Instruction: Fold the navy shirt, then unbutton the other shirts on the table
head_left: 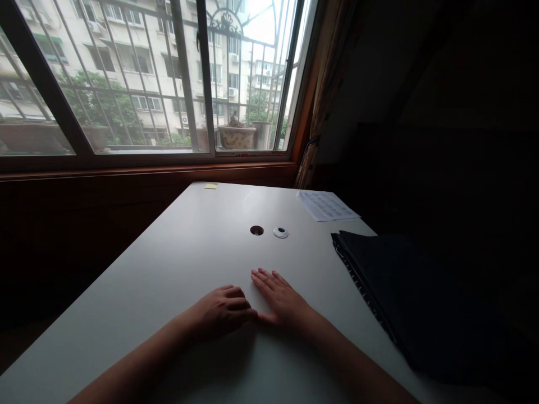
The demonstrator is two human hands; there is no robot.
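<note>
My right hand (pixel 275 298) lies flat on the white table (pixel 185 264), fingers stretched forward and thumb out to the left. Beside it on the left, my left hand (pixel 223 310) is closed, its fingers curled downward and its knuckles up. Its fingertips come up against the right thumb, and the underside is in shadow, so whatever it may hold is hidden. Ahead of both hands is a round cable hole (pixel 256 230) in the tabletop. Just right of the hole lies a white ring-shaped cable hole cover (pixel 281 232) with a dark centre.
Dark folded cloth (pixel 404 292) with a toothed-looking edge covers the table's right side. Printed papers (pixel 326 206) lie at the far right corner, a yellow sticky note (pixel 211 186) at the far left. A barred window (pixel 138 78) and a tied curtain (pixel 314 140) stand behind.
</note>
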